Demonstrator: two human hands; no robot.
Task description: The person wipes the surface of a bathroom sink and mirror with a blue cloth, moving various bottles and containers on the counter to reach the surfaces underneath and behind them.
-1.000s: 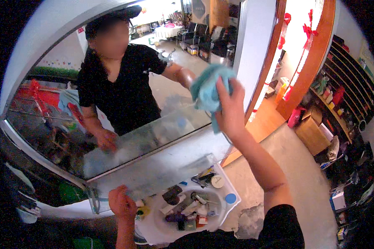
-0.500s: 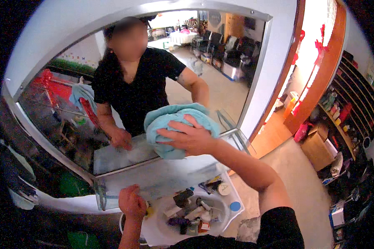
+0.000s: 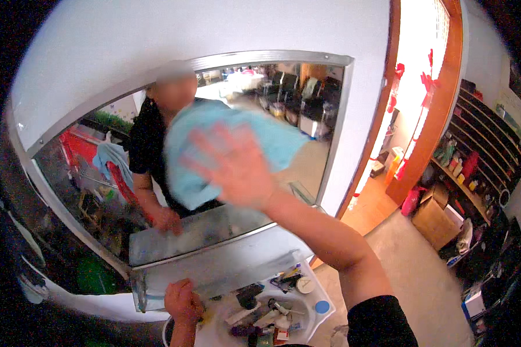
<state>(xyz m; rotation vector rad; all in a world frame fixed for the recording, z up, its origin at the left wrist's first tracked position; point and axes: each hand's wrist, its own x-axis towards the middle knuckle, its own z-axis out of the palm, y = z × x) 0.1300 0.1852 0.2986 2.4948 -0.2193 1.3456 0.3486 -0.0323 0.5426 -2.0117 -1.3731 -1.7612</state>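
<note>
A light-blue cloth (image 3: 272, 139) is spread against the framed mirror (image 3: 307, 170). My right hand (image 3: 231, 165) lies on the cloth with its fingers spread, pressing it to the glass; hand and cloth are blurred by motion. Below the mirror juts a glass shelf (image 3: 231, 254). At its front left edge is my left hand (image 3: 182, 299), with fingers curled closed; what they grip, if anything, is hidden. The mirror reflects a person in a black top, partly covered by the cloth.
Under the shelf stands a white washbasin (image 3: 311, 324) holding several small items. A round white-lidded tub (image 3: 305, 284) sits on its rim. To the right are a wooden door frame (image 3: 428, 136), a cardboard box (image 3: 434, 222) and a dark slatted rack (image 3: 483, 150).
My right hand has moved up and left over the mirror, and the bunched cloth has spread wider. The view has tilted upward. My left hand stays at the shelf edge.
</note>
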